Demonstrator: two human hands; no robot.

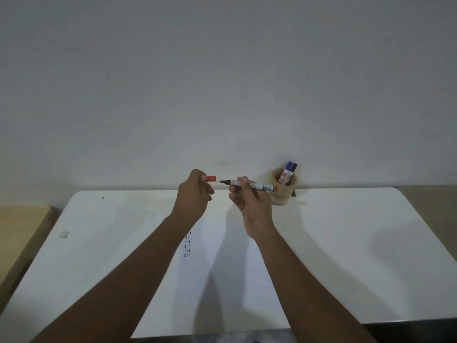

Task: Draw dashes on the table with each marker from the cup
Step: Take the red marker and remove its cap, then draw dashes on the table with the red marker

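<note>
My right hand (pixel 249 201) grips a white-bodied red marker (pixel 259 186), held level above the white table (pixel 346 243) with its dark tip pointing left. Its red cap (pixel 211 178) is off and pinched in the fingers of my left hand (pixel 194 196), a small gap away from the tip. A tan cup (pixel 284 186) stands at the table's far edge just right of my right hand, holding a blue-capped marker (pixel 286 170) and a black-capped marker (pixel 292 172). Short dark dashes (pixel 187 245) in two columns lie on the table beside my left forearm.
A plain wall rises directly behind the table. A wooden surface (pixel 19 231) adjoins the table's left side. A small grey mark (pixel 64 234) sits on the table's left part, and the front edge runs along the bottom of the view.
</note>
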